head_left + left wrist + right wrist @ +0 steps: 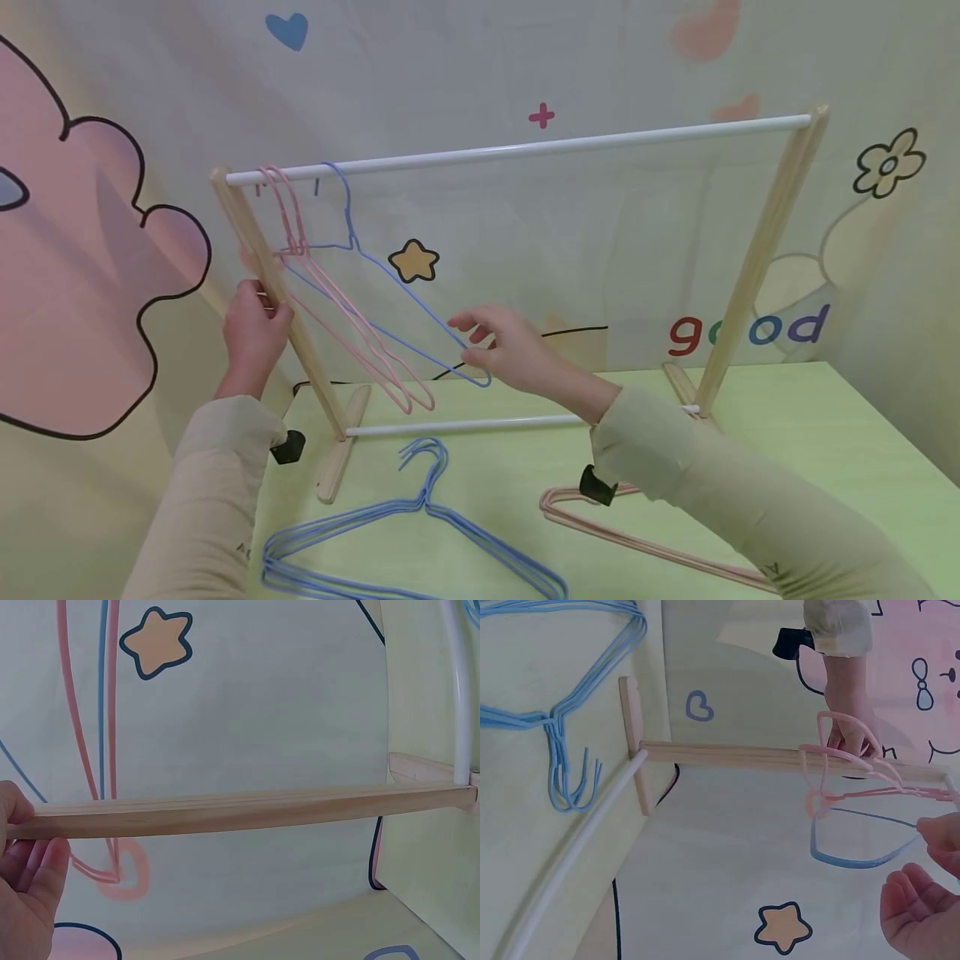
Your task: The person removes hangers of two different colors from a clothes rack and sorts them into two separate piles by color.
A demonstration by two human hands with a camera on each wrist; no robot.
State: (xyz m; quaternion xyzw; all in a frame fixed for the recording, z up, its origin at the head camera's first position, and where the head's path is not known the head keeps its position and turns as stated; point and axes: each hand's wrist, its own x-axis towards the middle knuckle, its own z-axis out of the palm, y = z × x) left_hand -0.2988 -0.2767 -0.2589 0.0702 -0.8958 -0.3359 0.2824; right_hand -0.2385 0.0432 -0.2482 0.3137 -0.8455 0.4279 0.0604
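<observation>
My left hand [257, 329] grips the left wooden post [247, 814] of a hanger rack, fingers and thumb on opposite sides of it. Two pink hangers [348, 304] hang by their hooks from the white top rail [517, 151], close to that post. Beside them on the rail is a blue hanger [412, 292], its near corner swung out to the right. At this corner is my right hand [517, 350], thumb and fingers parted. In the right wrist view a digit of that hand [922, 900] overlaps the edge of the blue hanger.
A stack of blue hangers [427, 504] lies on the pale green table [480, 467] in front of the rack. More pink hangers [637, 542] lie to the right, partly under my right sleeve. A white lower bar [465, 425] joins the rack's feet near the tabletop.
</observation>
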